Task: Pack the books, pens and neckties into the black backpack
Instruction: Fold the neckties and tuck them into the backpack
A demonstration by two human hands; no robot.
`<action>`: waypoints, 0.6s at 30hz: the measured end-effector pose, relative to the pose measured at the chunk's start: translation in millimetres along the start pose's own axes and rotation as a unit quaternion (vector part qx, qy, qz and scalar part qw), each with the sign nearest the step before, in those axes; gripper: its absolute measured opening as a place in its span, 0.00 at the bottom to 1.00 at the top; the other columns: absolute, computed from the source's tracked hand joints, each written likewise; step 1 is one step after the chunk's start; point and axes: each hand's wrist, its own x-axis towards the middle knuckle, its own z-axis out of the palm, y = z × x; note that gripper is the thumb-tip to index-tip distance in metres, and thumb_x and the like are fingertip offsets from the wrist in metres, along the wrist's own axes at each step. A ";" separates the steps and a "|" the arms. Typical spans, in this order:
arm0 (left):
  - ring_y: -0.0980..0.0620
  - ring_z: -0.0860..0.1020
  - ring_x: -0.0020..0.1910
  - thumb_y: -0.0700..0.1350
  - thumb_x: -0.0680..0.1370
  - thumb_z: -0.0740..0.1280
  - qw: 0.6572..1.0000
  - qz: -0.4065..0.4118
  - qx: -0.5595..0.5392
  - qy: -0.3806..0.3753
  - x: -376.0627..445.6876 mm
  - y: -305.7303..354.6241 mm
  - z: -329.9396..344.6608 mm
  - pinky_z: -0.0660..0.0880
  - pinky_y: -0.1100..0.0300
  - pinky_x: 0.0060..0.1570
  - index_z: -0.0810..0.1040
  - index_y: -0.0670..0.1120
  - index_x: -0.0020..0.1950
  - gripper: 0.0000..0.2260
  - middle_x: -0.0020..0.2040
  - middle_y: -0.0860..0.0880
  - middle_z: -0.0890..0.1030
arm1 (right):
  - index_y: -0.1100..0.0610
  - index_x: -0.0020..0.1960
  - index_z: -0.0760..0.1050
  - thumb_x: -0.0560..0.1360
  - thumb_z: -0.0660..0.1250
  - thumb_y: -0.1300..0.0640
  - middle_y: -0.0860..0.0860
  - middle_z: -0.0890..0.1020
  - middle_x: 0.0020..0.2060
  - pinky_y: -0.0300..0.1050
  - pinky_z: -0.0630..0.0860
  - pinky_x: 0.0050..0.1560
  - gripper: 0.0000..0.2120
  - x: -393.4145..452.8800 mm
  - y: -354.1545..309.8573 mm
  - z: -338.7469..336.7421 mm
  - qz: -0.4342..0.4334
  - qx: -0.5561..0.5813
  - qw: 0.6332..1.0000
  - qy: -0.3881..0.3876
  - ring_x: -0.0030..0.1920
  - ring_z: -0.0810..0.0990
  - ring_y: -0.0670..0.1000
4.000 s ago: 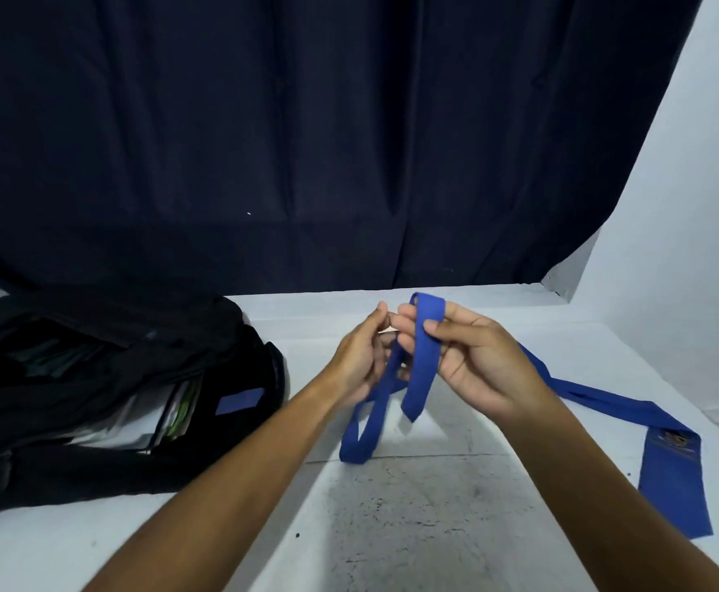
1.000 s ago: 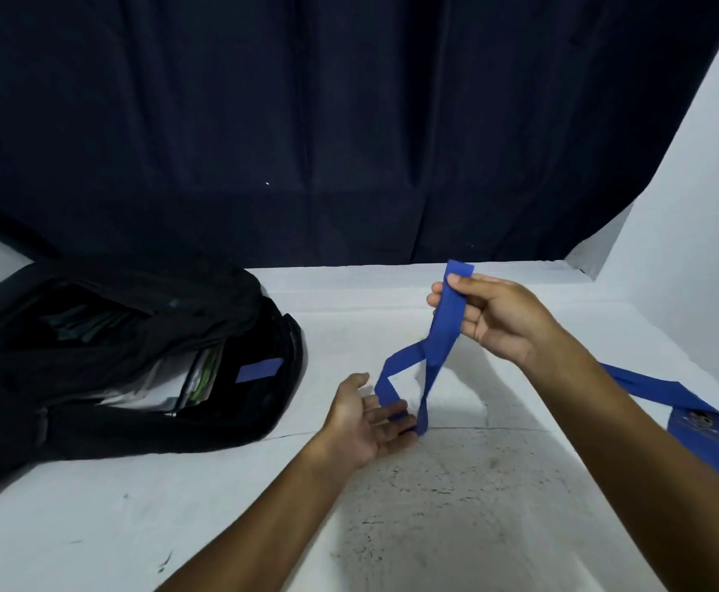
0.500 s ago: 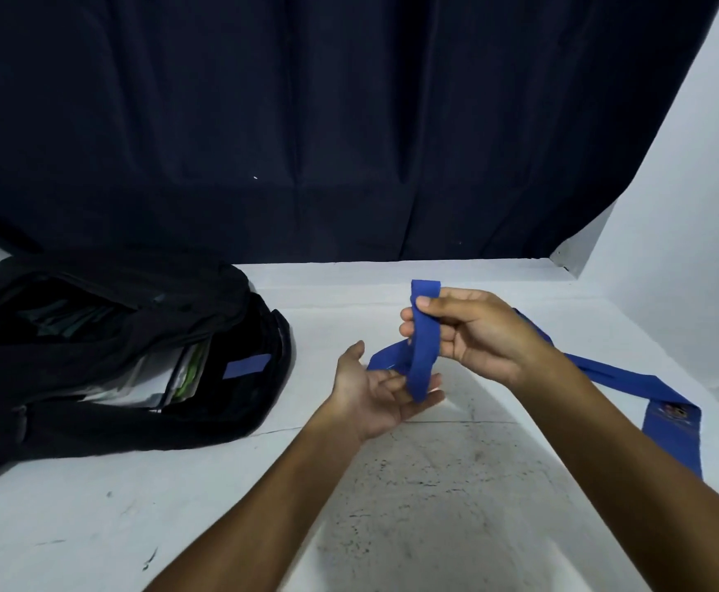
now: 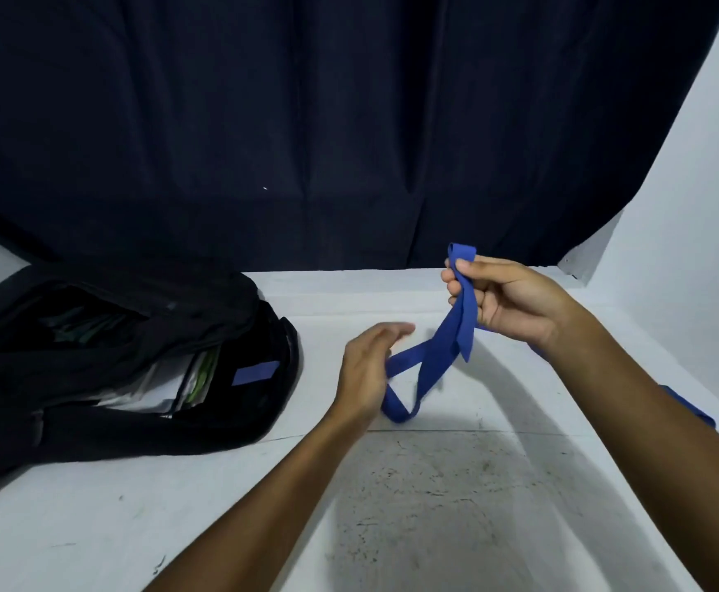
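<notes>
White table (image 4: 434,506), blue necktie (image 4: 462,322) hanging near-vertical from R hand (image 4: 515,305) fingers' pinch, L hand (image 4: 364,373) fingers loose, blurred.

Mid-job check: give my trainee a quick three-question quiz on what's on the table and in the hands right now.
1. True or false: the right hand pinches the blue necktie near its raised folded end.
2. Which describes the left hand? A) it grips a pen B) fingers straight, beside the necktie's hanging loop C) it rests inside the backpack
3. Fill in: the black backpack lies on the white table with its compartment ____, papers showing inside.

Key: 1 true; 2 B; 3 open
</notes>
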 end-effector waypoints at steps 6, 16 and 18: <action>0.48 0.81 0.44 0.54 0.84 0.51 0.991 0.009 -0.055 -0.125 13.7 16.5 10.9 0.76 0.55 0.51 0.81 0.45 0.48 0.22 0.42 0.47 0.84 | 0.61 0.49 0.78 0.72 0.67 0.62 0.53 0.84 0.38 0.40 0.80 0.38 0.07 15.2 -12.9 11.7 -0.049 -0.002 0.999 -0.017 0.35 0.82 0.47; 0.52 0.78 0.41 0.66 0.80 0.45 0.953 -0.059 0.262 -0.142 16.9 -20.4 -33.6 0.72 0.56 0.51 0.79 0.45 0.37 0.33 0.40 0.50 0.82 | 0.65 0.52 0.77 0.77 0.66 0.65 0.55 0.85 0.37 0.44 0.81 0.39 0.05 39.3 -40.1 3.0 -0.149 0.043 0.980 0.123 0.40 0.85 0.52; 0.50 0.79 0.47 0.64 0.81 0.47 0.930 -0.053 0.361 -0.043 24.1 -28.2 -42.3 0.73 0.53 0.55 0.82 0.48 0.42 0.30 0.45 0.50 0.84 | 0.64 0.51 0.76 0.77 0.66 0.65 0.55 0.85 0.37 0.43 0.81 0.39 0.04 41.8 -42.7 5.0 -0.159 0.051 0.977 0.130 0.40 0.85 0.51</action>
